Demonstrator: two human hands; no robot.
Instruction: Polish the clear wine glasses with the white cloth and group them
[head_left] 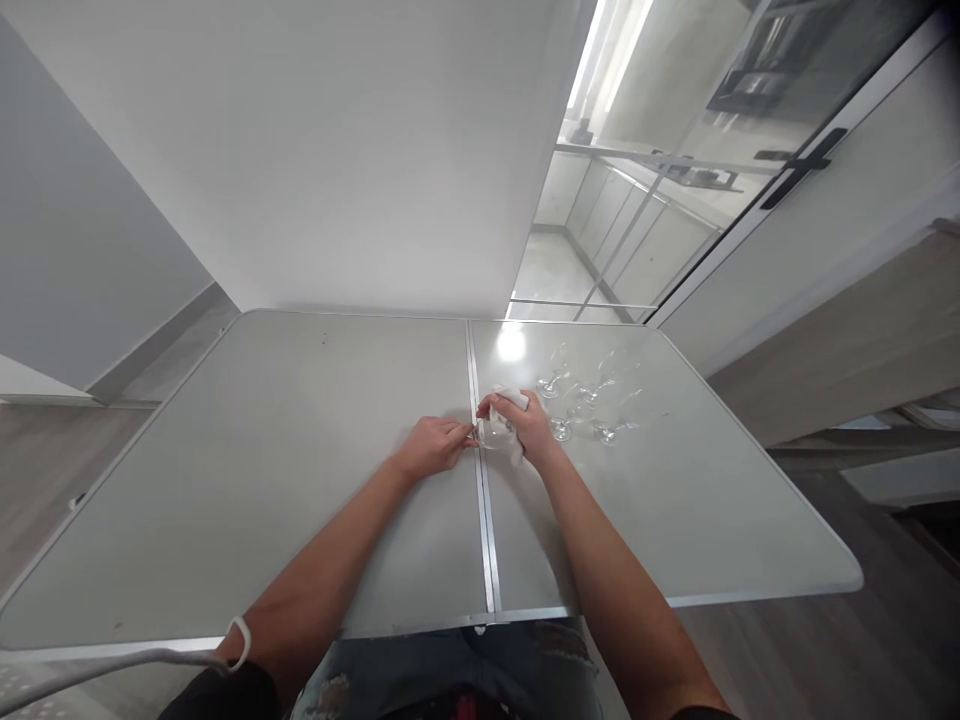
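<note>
Over the table's middle seam, a clear stemmed glass (492, 435) lies on its side in the air or close to the tabletop; I cannot tell which. My left hand (436, 446) pinches its stem or foot end, with the fingers closed. On the bowl side, my right hand (534, 428) is wrapped round a white cloth or tissue (516, 398) and presses it against the glass. Part of the cloth hangs below the right palm. Just right of that hand, several clear stemmed glasses (561, 430) stand on the table, their outlines faint.
The pale folding table (225, 480) has a metal seam (487, 560) down its middle and a metal rim. A white wall (360, 180) rises behind it. To the right is a glass-panelled door with a black handle (806, 165). A pale cable (142, 657) passes near my left forearm.
</note>
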